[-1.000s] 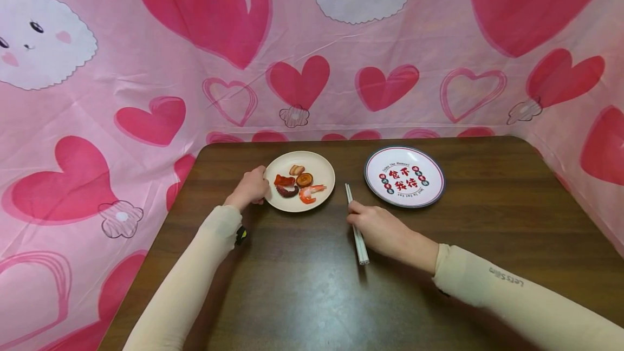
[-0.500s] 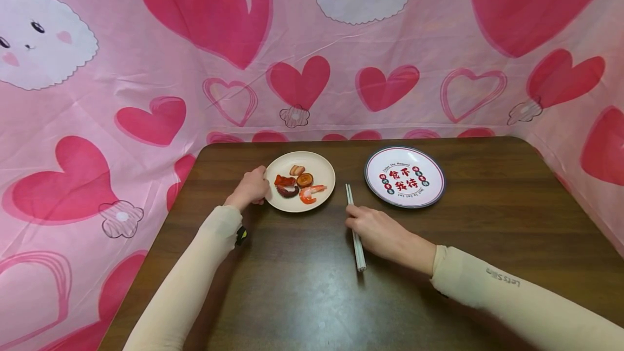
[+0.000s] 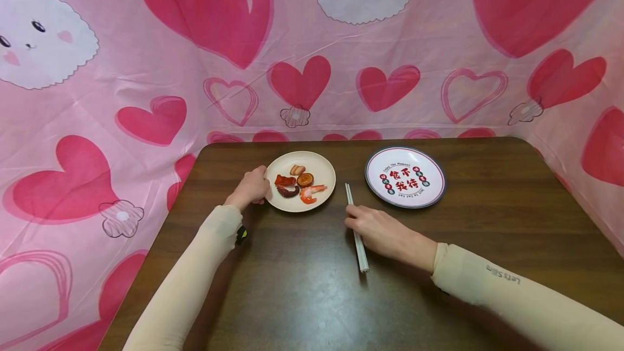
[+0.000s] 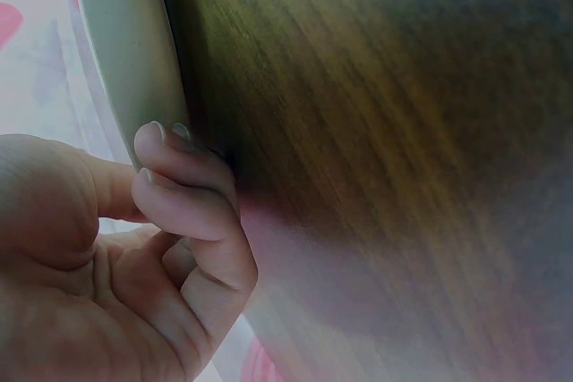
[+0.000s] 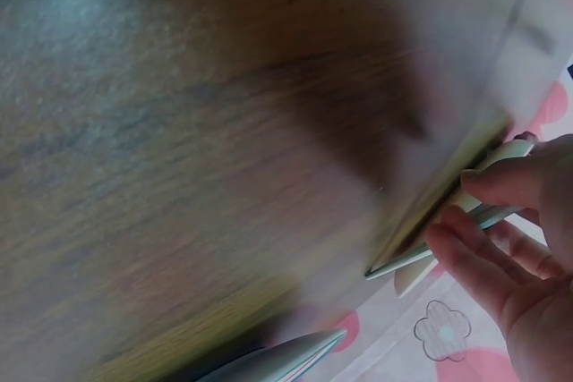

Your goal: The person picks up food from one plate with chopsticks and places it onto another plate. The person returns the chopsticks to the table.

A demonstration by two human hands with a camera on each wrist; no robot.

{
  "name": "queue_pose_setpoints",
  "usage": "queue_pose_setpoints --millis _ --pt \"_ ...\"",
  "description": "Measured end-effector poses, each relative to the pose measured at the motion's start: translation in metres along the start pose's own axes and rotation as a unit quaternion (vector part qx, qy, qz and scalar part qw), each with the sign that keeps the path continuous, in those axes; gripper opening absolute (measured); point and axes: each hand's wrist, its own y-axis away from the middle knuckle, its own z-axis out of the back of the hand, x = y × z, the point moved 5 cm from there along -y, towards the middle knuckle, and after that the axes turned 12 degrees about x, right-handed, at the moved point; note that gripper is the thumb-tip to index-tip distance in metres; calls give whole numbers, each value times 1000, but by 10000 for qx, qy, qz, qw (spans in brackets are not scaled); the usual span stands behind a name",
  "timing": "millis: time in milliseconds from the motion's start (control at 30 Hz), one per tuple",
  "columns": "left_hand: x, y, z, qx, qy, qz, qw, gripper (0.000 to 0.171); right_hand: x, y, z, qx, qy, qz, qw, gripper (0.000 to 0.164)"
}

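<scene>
My left hand (image 3: 250, 187) grips the left rim of a cream plate (image 3: 324, 169); in the left wrist view its curled fingers touch the plate's edge (image 4: 134, 33). On that plate lie a shrimp (image 3: 310, 194), a brown mushroom slice (image 3: 305, 180), a dark red octopus tentacle (image 3: 287, 192), a red piece of food (image 3: 285, 180) and a bacon-like slice (image 3: 297, 170). My right hand (image 3: 382, 230) holds a pair of pale chopsticks (image 3: 361, 253) between thumb and fingers, thin tips pointing away from me, between the two plates. The right wrist view shows the chopsticks (image 5: 398, 263) partly behind the fingers.
A white plate (image 3: 424, 194) with a blue rim and red printed characters lies right of the chopsticks, bearing no food. Both plates stand near the far edge of the dark wooden table (image 3: 292, 286). A pink heart-patterned cloth (image 3: 341, 42) hangs behind and at the sides.
My right hand has shifted slightly left on the chopsticks, and their thick ends have come a little nearer to me. The left hand and both plates have stayed put.
</scene>
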Motion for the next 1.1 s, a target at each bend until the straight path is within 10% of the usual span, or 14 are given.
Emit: queue_pose_setpoints --millis 1100 --pt "0 2 -1 -26 58 -5 10000 38 -5 -6 -8 675 197 386 9968 17"
